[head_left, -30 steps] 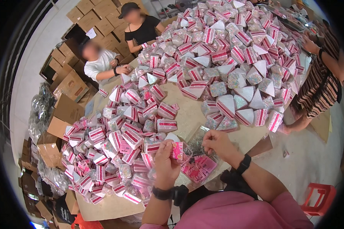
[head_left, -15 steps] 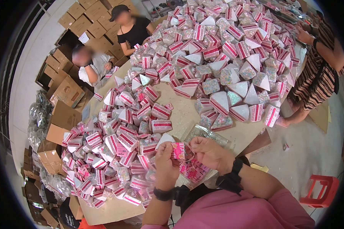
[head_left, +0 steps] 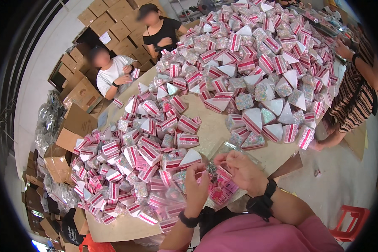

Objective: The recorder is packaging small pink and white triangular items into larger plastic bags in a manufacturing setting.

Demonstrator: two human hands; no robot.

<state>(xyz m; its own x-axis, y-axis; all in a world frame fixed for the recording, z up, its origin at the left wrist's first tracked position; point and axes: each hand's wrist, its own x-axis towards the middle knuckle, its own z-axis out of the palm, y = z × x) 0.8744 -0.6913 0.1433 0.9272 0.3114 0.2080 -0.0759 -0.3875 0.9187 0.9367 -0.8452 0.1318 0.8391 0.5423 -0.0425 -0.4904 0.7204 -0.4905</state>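
My left hand (head_left: 197,190) is closed in a pinch in front of the near pile; what sits between its fingertips, if anything, is too small to make out. To its right, my right hand (head_left: 247,173) has thumb and fingers pressed together, with a small pink card tag (head_left: 224,169) at its fingertips, partly hidden. Below and between both hands lies a clear plastic bag holding several pink printed cards (head_left: 221,191). Just beyond my left hand sits a white-topped, cake-slice-shaped piece (head_left: 190,159).
Wrapped pink-and-white cake-slice pieces (head_left: 126,155) heap up at left, and a larger heap (head_left: 256,63) covers the table's (head_left: 197,111) far side. Two people stand far left, another at right. Cartons (head_left: 77,119) line the left wall. A red stool (head_left: 350,222) stands lower right.
The pink tag that was held up in my left hand is no longer seen there; a pink tag shows at my right fingertips. The view has shifted, and a seated person's hand has come down.
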